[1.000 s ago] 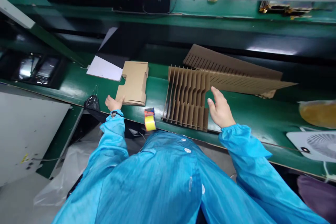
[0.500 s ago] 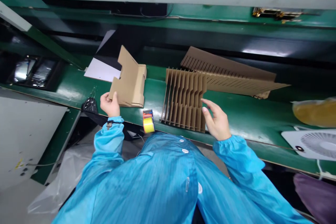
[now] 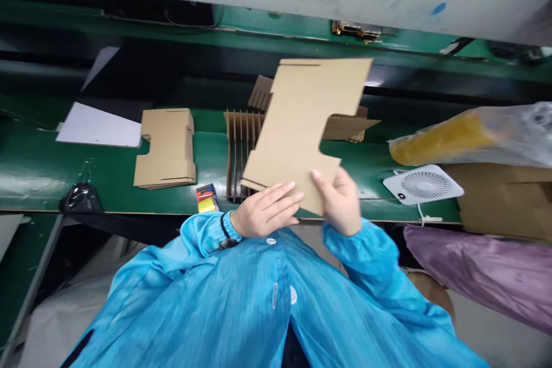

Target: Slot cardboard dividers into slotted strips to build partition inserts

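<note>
Left on the counter (image 3: pixel 371 161), a cardboard stack (image 3: pixel 166 146) lies untouched. Upright dividers (image 3: pixel 237 149) already stand rightward, partly hidden by the raised panel (image 3: pixel 302 121), not yet set down. Left hand (image 3: pixel 267 211): fingers nearly straight along the panel's lower edge; grip cannot be told. Right hand (image 3: pixel 344 202): closed on its lower right corner. Bare counter extends toward the fan (image 3: pixel 422 184); front edge near both hands.

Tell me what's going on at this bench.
A person in a blue smock holds up a notched cardboard panel: the right hand grips its lower right corner, the left hand is at its lower edge. Behind it, partly hidden, stands a cardboard divider. Similar notched cardboard lies further left.
</note>
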Tool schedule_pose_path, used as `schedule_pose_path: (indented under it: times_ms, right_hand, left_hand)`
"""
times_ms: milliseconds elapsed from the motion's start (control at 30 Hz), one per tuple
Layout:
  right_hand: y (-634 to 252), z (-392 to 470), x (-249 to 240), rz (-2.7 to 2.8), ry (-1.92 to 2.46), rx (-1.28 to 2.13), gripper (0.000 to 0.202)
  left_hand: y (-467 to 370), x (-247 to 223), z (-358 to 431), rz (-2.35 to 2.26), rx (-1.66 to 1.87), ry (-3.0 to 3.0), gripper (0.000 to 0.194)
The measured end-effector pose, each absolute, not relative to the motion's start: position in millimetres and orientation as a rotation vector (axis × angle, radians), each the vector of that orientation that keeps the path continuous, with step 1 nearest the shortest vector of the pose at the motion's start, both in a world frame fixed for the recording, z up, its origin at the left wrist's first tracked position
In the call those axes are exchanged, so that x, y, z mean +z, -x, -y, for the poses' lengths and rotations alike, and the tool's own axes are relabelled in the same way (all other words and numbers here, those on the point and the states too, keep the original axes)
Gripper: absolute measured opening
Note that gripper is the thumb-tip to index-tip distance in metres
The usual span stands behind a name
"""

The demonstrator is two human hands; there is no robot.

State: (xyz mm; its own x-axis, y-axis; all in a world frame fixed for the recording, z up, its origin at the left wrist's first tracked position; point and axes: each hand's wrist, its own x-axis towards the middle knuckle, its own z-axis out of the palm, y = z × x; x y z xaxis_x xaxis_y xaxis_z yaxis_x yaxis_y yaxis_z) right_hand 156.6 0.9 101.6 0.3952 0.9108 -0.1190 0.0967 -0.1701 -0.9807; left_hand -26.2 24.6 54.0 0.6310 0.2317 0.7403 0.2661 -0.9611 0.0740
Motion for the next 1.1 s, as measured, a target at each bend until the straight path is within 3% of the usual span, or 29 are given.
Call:
schedule_pose_path:
  times_ms: [133,333,667,833,1100]
  right_hand:
    - [-223,-2,139,1.252,1.927,0.617,0.043]
    - [-233,-18,164,1.718,2.273,0.406,0.028]
    - [-224,-41,139,1.958,2.261,0.290,0.027]
    - [-212,-57,136,1.997,2.403,0.346,0.019]
    - [-198,-73,123,2.009,2.418,0.410,0.025]
  left_hand:
    - [19,19,-31,0.582,-1.077,3.024,0.016]
    - [11,-15,-38,0.837,-0.655,3.206,0.039]
    - [12,-20,-37,0.831,-0.684,3.199,0.035]
    - [11,-20,-37,0.810,-0.703,3.167,0.033]
    - [12,-16,-39,0.804,-0.657,3.214,0.031]
